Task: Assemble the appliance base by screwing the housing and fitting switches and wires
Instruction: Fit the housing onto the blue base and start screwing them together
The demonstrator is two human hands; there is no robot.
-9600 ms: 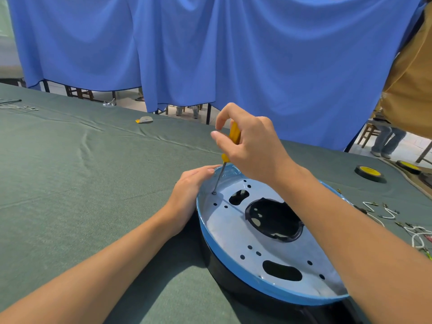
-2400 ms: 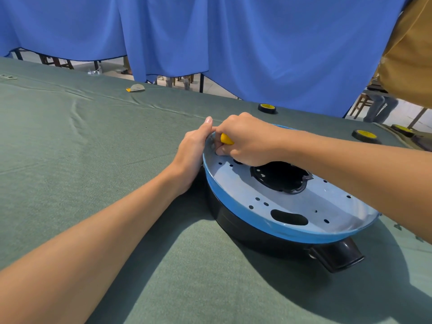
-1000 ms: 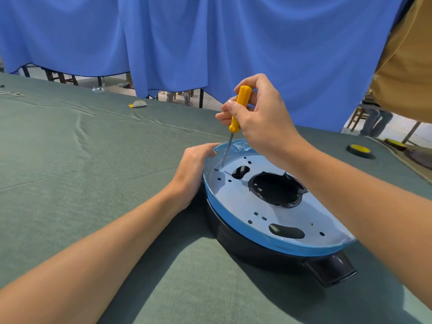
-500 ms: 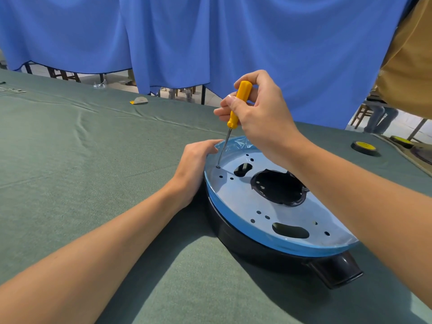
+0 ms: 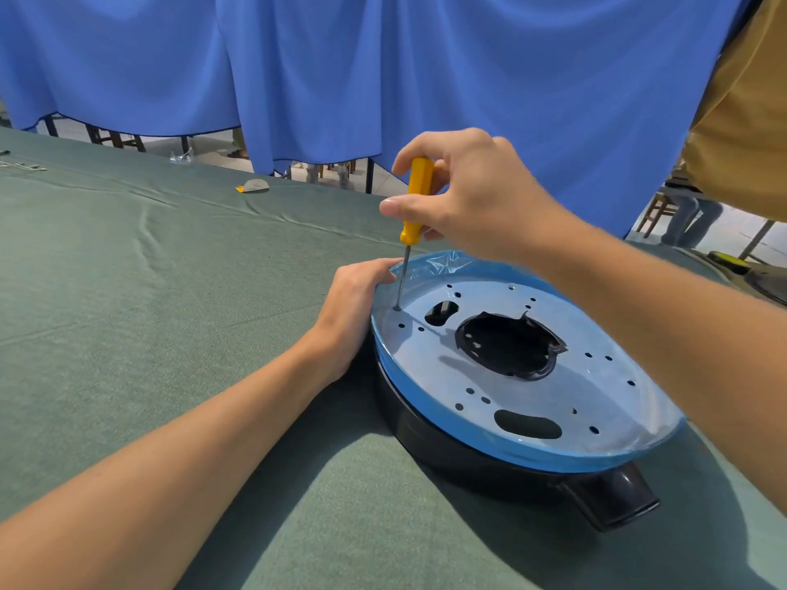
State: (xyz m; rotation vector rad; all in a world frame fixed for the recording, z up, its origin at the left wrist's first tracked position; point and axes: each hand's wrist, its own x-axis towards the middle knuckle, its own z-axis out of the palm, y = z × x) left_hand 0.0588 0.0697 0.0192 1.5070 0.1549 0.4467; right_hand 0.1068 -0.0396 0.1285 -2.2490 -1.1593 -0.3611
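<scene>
The appliance base (image 5: 502,462) is a round black housing with a stub handle at the lower right, topped by a metal plate (image 5: 596,402) under blue film, with several holes and cut-outs. My right hand (image 5: 472,193) grips a yellow-handled screwdriver (image 5: 416,198) held nearly upright, its tip resting in a hole at the plate's far-left edge. My left hand (image 5: 353,308) rests against the left rim of the base, fingers curled over the edge beside the screwdriver shaft.
The green cloth-covered table (image 5: 149,313) spreads to the left. A small yellow-and-grey item (image 5: 252,186) lies far back. A yellow-and-black disc (image 5: 728,261) sits at the right edge. Blue curtains hang behind; a person in a mustard top (image 5: 745,100) stands at the right.
The screwdriver, lying low on the plate 2.4 s ago, was raised upright with its tip in the far-left hole. Over the last second it stays there; my left hand keeps bracing the rim.
</scene>
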